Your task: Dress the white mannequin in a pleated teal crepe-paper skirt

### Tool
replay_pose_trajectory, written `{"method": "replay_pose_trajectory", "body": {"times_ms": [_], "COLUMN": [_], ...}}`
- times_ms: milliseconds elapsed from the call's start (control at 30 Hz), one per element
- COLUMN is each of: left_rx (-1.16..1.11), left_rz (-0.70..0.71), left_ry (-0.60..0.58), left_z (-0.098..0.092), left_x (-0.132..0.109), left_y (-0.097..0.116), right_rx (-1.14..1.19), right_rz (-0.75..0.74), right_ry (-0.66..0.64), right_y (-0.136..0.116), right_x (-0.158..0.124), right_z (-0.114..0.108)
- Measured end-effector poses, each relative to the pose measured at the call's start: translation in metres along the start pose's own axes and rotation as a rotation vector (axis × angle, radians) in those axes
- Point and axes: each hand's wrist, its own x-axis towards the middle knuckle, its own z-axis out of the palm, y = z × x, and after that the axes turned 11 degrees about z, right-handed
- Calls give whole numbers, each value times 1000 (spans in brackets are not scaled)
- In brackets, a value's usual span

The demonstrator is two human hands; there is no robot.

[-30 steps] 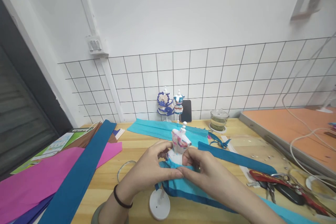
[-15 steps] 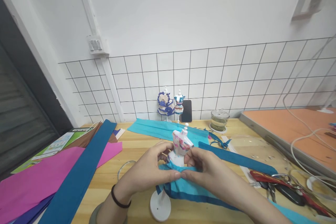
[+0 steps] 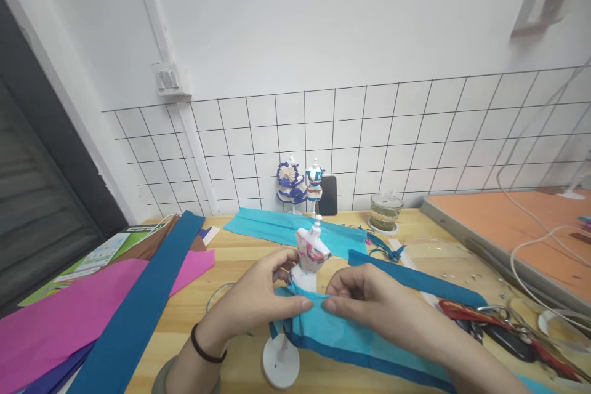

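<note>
A small white dress form (image 3: 305, 274) with pink and purple marks on its bust stands tilted on a round white base (image 3: 281, 361). Light blue crepe paper (image 3: 339, 331) with a dark blue lower border wraps partly round its waist and trails off to the right. My left hand (image 3: 268, 286) holds the gathered paper against the waist, thumb in front and fingers behind the form. With thumb and fingers, my right hand (image 3: 357, 295) pinches the paper's top edge just right of the waist, apart from the form. The right fingertips are partly hidden by the paper.
Pink paper (image 3: 92, 289) and a dark blue strip (image 3: 143, 295) lie left. Behind are a light blue sheet (image 3: 258, 225), two decorated forms (image 3: 314, 180), a phone (image 3: 328, 196) and a glass cup (image 3: 386, 212). Keys (image 3: 510, 341) and another dark blue strip (image 3: 420, 277) lie right.
My right hand has drawn away from the form's bust, pulling the paper edge out to the right. The form has shifted slightly left; my left hand stays at the waist.
</note>
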Motion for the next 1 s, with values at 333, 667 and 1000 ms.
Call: {"method": "replay_pose_trajectory", "body": {"times_ms": [333,667,1000], "left_rx": [42,18,61], "left_rz": [-17,-39,-57], "left_ry": [-19,-38,-32], "left_z": [-5,-3,-3], "left_x": [-1,-3,-3], "left_y": [-2,1,5], "right_rx": [-208,-222,-279], "right_rz": [-122,-225,-184], "right_ry": [172,142,274], "right_y": [-11,-15,-12], "right_x": [-9,-11,-4], "right_z": [9,13,15]}}
